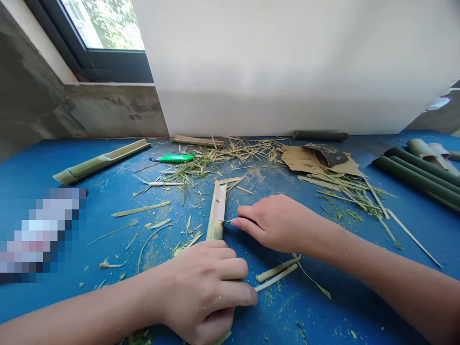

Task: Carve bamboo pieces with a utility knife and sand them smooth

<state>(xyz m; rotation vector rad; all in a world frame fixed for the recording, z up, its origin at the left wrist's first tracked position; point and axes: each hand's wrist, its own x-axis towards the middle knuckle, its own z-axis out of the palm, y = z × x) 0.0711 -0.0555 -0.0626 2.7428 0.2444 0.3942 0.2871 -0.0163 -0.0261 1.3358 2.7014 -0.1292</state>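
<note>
My left hand [208, 285] is closed round the near end of a bamboo piece [217, 203] lying on the table. This bamboo has a hollowed, pale trough at its far part, with a small dark bit inside. Just right of the trough, my right hand [275, 223] pinches a small thin metal blade [225, 221]. Its tip reaches the bamboo's edge near the trough's near end; most of it is hidden by the fingers. Two bamboo strips [277, 276] lie right of my left hand.
Bamboo shavings [247, 151] litter the blue table [118, 302]. A green utility knife [178, 158] and a cut bamboo length [102, 163] lie left. Sandpaper [305, 160] and dark green bamboo pieces [424, 177] are right. A white board [287, 62] stands behind.
</note>
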